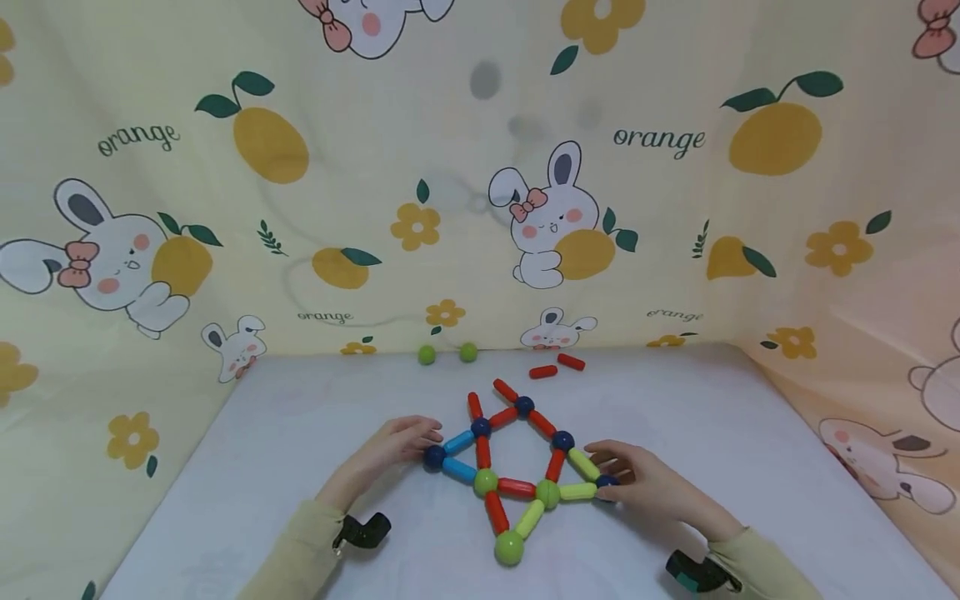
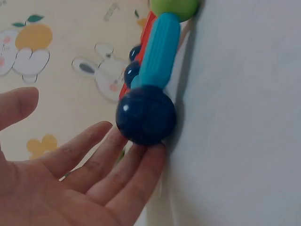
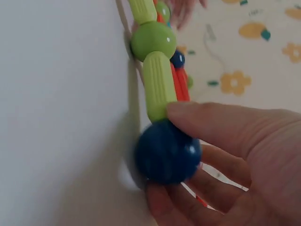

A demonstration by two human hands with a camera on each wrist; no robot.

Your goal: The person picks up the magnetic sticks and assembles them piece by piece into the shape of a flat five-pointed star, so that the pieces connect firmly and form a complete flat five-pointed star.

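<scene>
A flat figure of balls and coloured rods lies on the table, with red rods (image 1: 516, 487) forming a five-sided ring in its middle. At its left corner, my left hand (image 1: 405, 440) has its fingertips against a dark blue ball (image 2: 146, 115) joined to two blue rods (image 1: 459, 470); the thumb stands apart. My right hand (image 1: 637, 479) holds another dark blue ball (image 3: 167, 153) at the right corner, thumb on the yellow-green rod (image 3: 159, 84) beside it and fingers on the ball's other side. A green ball (image 1: 509, 547) forms the near corner.
Two loose red rods (image 1: 543, 372) lie behind the figure. Two green balls (image 1: 468, 352) sit at the table's back edge, against a patterned cloth (image 1: 450, 267). Two more red rods (image 1: 506, 389) stick out from the figure's far side.
</scene>
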